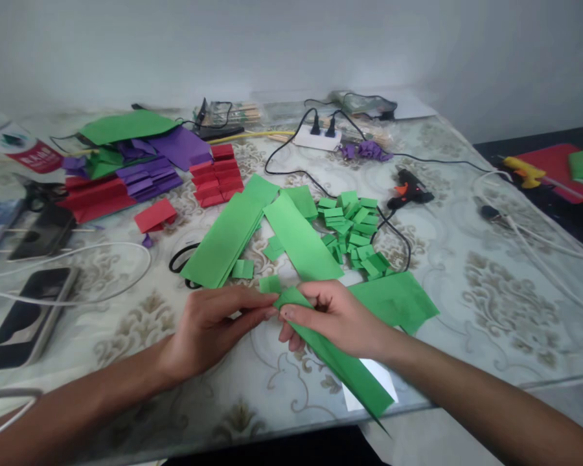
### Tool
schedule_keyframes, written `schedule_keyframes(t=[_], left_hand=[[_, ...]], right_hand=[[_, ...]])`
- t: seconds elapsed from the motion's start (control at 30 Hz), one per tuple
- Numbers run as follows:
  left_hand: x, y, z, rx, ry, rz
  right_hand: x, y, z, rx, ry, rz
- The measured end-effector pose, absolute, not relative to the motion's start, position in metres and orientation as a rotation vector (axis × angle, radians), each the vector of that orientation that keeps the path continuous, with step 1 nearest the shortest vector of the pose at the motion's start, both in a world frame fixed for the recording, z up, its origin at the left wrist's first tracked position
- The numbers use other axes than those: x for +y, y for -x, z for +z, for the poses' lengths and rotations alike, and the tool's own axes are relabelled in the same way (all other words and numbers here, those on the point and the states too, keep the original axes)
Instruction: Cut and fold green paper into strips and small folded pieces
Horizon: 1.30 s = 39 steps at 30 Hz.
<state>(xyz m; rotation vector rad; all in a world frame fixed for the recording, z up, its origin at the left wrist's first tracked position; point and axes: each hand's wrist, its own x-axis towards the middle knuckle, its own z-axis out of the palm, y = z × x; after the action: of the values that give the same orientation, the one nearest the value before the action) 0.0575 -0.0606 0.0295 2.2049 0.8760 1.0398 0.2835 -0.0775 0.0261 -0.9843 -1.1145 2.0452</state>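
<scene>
A long green paper strip (340, 359), seemingly layered, slants from between my hands toward the table's front edge. My right hand (333, 314) is closed around its upper part, thumb on top. The fingertips of my left hand (218, 317) pinch the strip's far left corner. Just beyond my fingers lies a small green paper piece (271, 283). Wider green strips (228, 233) are stacked farther back, with another green strip (301, 236) beside them. A heap of small folded green pieces (352, 226) sits to the right, and a green sheet (393, 299) rests behind my right wrist.
Red folded paper (217, 178) and purple folded paper (148, 176) lie at the back left. Two phones (26, 317) and a white cable are on the left. A black glue gun (409, 189) with its cord lies right, near a power strip (318, 138). Scissors handles (183, 259) show beneath the strips.
</scene>
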Motion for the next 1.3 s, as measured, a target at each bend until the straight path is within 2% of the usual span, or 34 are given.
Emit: schedule_keyframes(t=[0.37, 0.83, 1.13, 1.3], left_hand=[[-0.0608, -0.056, 0.0334, 0.899, -2.115, 0.974], [-0.0609, -0.0589, 0.0306, 0.9, -1.727, 0.58], [-0.0622, -0.0614, 0.0318, 0.871, -1.738, 0.514], [-0.0615, -0.062, 0.0314, 0.876, -1.641, 0.494]], right_hand=[[-0.0781, -0.2834, 0.0293, -1.125, 0.995, 2.022], [-0.082, -0.2801, 0.0244, -1.201, 1.036, 2.016], [-0.0818, -0.2804, 0.0222, -1.386, 1.132, 1.732], [-0.0807, -0.2798, 0.0221, -1.31, 1.123, 1.822]])
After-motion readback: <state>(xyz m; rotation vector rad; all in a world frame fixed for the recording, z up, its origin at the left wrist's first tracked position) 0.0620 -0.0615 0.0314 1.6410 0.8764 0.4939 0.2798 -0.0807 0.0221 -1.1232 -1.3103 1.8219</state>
